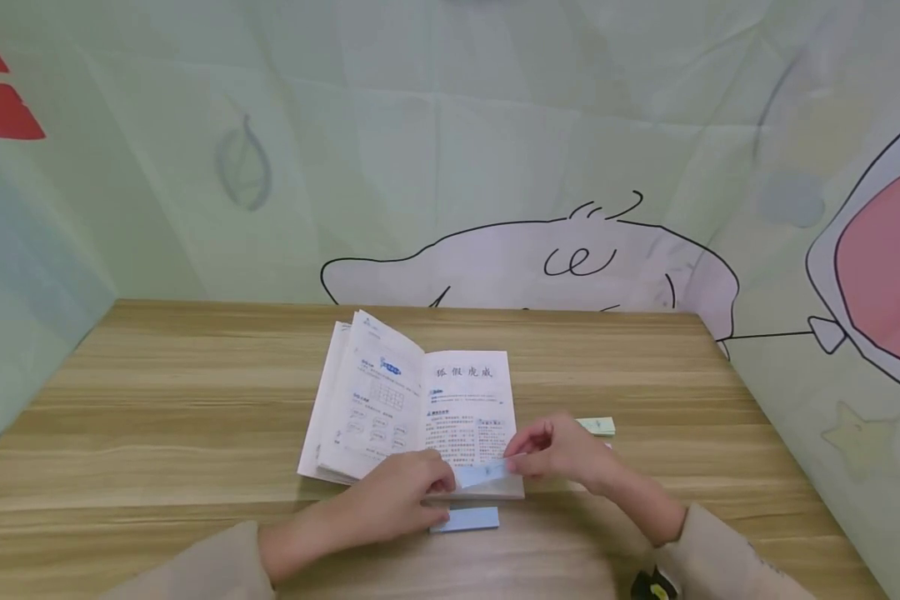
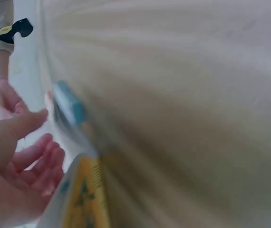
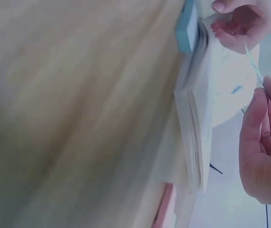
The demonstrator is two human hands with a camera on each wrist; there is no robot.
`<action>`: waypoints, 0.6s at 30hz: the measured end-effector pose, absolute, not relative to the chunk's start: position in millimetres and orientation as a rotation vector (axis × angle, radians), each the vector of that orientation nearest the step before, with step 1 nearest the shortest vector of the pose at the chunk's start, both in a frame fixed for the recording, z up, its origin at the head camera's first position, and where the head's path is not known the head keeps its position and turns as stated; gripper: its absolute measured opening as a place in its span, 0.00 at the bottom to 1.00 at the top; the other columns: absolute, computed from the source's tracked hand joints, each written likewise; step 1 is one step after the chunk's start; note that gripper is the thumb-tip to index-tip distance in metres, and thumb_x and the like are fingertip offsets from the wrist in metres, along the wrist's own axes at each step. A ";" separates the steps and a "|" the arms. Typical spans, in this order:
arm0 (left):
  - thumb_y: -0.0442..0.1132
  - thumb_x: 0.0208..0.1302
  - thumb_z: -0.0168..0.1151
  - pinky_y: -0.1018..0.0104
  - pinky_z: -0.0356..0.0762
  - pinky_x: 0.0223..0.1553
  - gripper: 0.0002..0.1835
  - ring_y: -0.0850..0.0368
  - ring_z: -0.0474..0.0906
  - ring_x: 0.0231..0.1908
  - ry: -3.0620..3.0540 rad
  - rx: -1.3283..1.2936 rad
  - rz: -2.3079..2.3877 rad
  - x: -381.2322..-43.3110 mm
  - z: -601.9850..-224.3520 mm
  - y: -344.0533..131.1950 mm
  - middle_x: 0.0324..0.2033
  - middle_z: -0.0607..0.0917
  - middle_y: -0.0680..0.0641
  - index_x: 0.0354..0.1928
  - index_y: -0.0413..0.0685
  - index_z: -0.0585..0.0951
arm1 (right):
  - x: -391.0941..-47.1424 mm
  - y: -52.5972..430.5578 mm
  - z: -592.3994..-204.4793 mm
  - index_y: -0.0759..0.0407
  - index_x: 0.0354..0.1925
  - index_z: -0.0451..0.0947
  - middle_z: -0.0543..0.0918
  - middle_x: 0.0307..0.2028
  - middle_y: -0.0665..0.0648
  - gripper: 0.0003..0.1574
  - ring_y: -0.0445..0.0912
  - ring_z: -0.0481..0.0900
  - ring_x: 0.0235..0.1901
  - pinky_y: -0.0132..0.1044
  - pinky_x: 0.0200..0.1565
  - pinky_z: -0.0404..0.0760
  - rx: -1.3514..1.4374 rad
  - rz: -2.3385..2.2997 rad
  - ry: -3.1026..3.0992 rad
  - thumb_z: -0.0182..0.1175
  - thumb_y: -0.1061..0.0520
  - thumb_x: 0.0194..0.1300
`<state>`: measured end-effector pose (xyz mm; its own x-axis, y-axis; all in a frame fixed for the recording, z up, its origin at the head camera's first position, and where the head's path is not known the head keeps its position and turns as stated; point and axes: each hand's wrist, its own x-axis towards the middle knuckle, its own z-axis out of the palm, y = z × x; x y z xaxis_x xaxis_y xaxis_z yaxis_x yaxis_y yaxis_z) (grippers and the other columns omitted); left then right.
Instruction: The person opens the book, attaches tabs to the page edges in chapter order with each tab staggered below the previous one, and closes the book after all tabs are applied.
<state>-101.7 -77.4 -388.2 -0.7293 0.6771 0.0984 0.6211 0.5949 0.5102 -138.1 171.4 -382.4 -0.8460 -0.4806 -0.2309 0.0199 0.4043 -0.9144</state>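
An open book (image 1: 471, 417) lies on the table, its left pages partly raised. My right hand (image 1: 562, 454) pinches one end of a light blue paper strip (image 1: 483, 472) between thumb and fingers, over the lower right page. In the right wrist view the thin strip (image 3: 254, 66) stands edge-on from the fingertips. At the strip's other end is my left hand (image 1: 397, 496), fingers loosely bent, with thumb and fingers apart in the left wrist view and nothing visible between them. Below the book lies a blue pad of strips (image 1: 467, 519); the left thumb overlaps its left end in the head view.
A green pad of strips (image 1: 598, 426) lies right of the book, partly behind the right hand. Low in the right wrist view is a pink block-like piece (image 3: 164, 206). The wooden table (image 1: 195, 400) meets a printed cloth wall (image 1: 390, 150) at the back.
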 end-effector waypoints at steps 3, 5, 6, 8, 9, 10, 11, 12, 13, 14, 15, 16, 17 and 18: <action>0.38 0.50 0.69 0.69 0.72 0.32 0.09 0.64 0.70 0.28 2.753 1.019 0.760 -107.4 -374.1 -78.6 0.27 0.77 0.54 0.33 0.44 0.81 | -144.0 175.2 -377.7 0.67 0.33 0.82 0.81 0.23 0.53 0.12 0.43 0.74 0.23 0.34 0.26 0.77 -0.366 -1.448 2.213 0.69 0.59 0.52; 0.38 0.52 0.68 0.65 0.73 0.34 0.10 0.61 0.72 0.29 2.759 0.927 0.726 -112.2 -363.0 -80.2 0.29 0.79 0.52 0.35 0.43 0.81 | -147.7 177.0 -374.3 0.66 0.34 0.82 0.80 0.24 0.53 0.13 0.44 0.74 0.24 0.35 0.27 0.76 -0.334 -1.445 2.231 0.69 0.58 0.52; 0.38 0.52 0.68 0.64 0.73 0.34 0.10 0.59 0.72 0.30 2.751 0.881 0.709 -114.9 -357.1 -81.7 0.30 0.79 0.50 0.36 0.42 0.80 | -150.0 177.7 -372.9 0.66 0.34 0.82 0.79 0.25 0.53 0.13 0.44 0.74 0.24 0.35 0.28 0.77 -0.317 -1.444 2.239 0.69 0.58 0.52; 0.37 0.53 0.67 0.62 0.72 0.33 0.11 0.57 0.71 0.30 2.711 0.781 0.675 -121.1 -345.6 -85.4 0.31 0.79 0.48 0.38 0.41 0.80 | -154.6 179.3 -370.2 0.66 0.35 0.82 0.79 0.26 0.54 0.13 0.45 0.75 0.25 0.36 0.30 0.78 -0.288 -1.454 2.244 0.69 0.58 0.52; 0.38 0.54 0.67 0.62 0.71 0.33 0.12 0.57 0.71 0.30 2.686 0.735 0.655 -124.6 -340.2 -87.4 0.32 0.78 0.47 0.39 0.40 0.80 | -156.9 180.0 -369.4 0.66 0.35 0.82 0.79 0.26 0.55 0.13 0.45 0.75 0.25 0.37 0.31 0.79 -0.278 -1.457 2.250 0.69 0.58 0.53; 0.38 0.54 0.67 0.62 0.70 0.32 0.13 0.56 0.70 0.30 2.658 0.699 0.632 -128.4 -335.5 -89.6 0.33 0.78 0.47 0.41 0.40 0.80 | -159.2 180.9 -368.8 0.67 0.36 0.82 0.80 0.27 0.55 0.13 0.46 0.76 0.26 0.38 0.32 0.80 -0.270 -1.468 2.249 0.68 0.59 0.53; 0.39 0.55 0.67 0.62 0.69 0.32 0.14 0.56 0.70 0.30 2.631 0.669 0.600 -132.5 -331.4 -91.5 0.35 0.78 0.46 0.42 0.40 0.79 | -161.4 181.6 -368.5 0.67 0.36 0.81 0.80 0.27 0.55 0.13 0.46 0.76 0.26 0.39 0.33 0.80 -0.264 -1.482 2.245 0.68 0.60 0.53; 0.39 0.56 0.66 0.63 0.69 0.33 0.15 0.55 0.70 0.31 2.602 0.645 0.570 -136.8 -328.0 -93.4 0.36 0.78 0.46 0.44 0.40 0.79 | -163.8 182.2 -368.6 0.68 0.37 0.81 0.80 0.27 0.56 0.13 0.46 0.76 0.26 0.38 0.34 0.80 -0.262 -1.495 2.243 0.68 0.60 0.53; 0.40 0.57 0.66 0.62 0.69 0.33 0.16 0.55 0.70 0.32 2.576 0.627 0.542 -141.3 -325.5 -94.9 0.37 0.78 0.46 0.45 0.40 0.79 | -165.9 183.1 -368.6 0.69 0.37 0.81 0.80 0.27 0.55 0.13 0.46 0.76 0.26 0.38 0.33 0.80 -0.262 -1.509 2.242 0.67 0.61 0.53; 0.41 0.58 0.65 0.62 0.70 0.35 0.16 0.55 0.70 0.33 2.554 0.612 0.514 -145.9 -323.7 -96.1 0.38 0.78 0.46 0.46 0.41 0.78 | -168.1 183.7 -369.0 0.69 0.37 0.81 0.80 0.26 0.55 0.14 0.46 0.76 0.25 0.38 0.33 0.80 -0.259 -1.519 2.241 0.67 0.61 0.54; 0.42 0.59 0.64 0.61 0.70 0.36 0.16 0.55 0.70 0.34 2.539 0.601 0.492 -150.3 -322.9 -97.0 0.40 0.79 0.46 0.47 0.41 0.78 | -170.2 184.2 -369.6 0.70 0.37 0.81 0.80 0.26 0.55 0.14 0.45 0.75 0.25 0.37 0.33 0.79 -0.253 -1.534 2.239 0.67 0.61 0.54; 0.43 0.60 0.63 0.61 0.70 0.37 0.16 0.55 0.70 0.35 2.528 0.588 0.475 -154.5 -322.5 -97.5 0.41 0.79 0.47 0.47 0.42 0.78 | -172.2 184.6 -370.2 0.71 0.38 0.80 0.80 0.25 0.54 0.14 0.45 0.74 0.25 0.37 0.32 0.78 -0.249 -1.551 2.233 0.66 0.62 0.54; 0.44 0.61 0.62 0.60 0.71 0.38 0.16 0.55 0.71 0.35 2.524 0.575 0.460 -158.6 -323.1 -97.8 0.41 0.80 0.47 0.47 0.42 0.78 | -174.1 184.7 -370.8 0.71 0.38 0.80 0.80 0.25 0.54 0.13 0.45 0.74 0.24 0.37 0.32 0.77 -0.242 -1.563 2.229 0.66 0.62 0.54; 0.44 0.62 0.61 0.61 0.72 0.37 0.16 0.55 0.72 0.35 2.520 0.555 0.455 -162.2 -323.8 -97.8 0.41 0.80 0.47 0.48 0.43 0.77 | -176.1 184.6 -371.6 0.71 0.38 0.80 0.80 0.24 0.54 0.13 0.45 0.73 0.24 0.37 0.31 0.77 -0.236 -1.572 2.230 0.66 0.62 0.54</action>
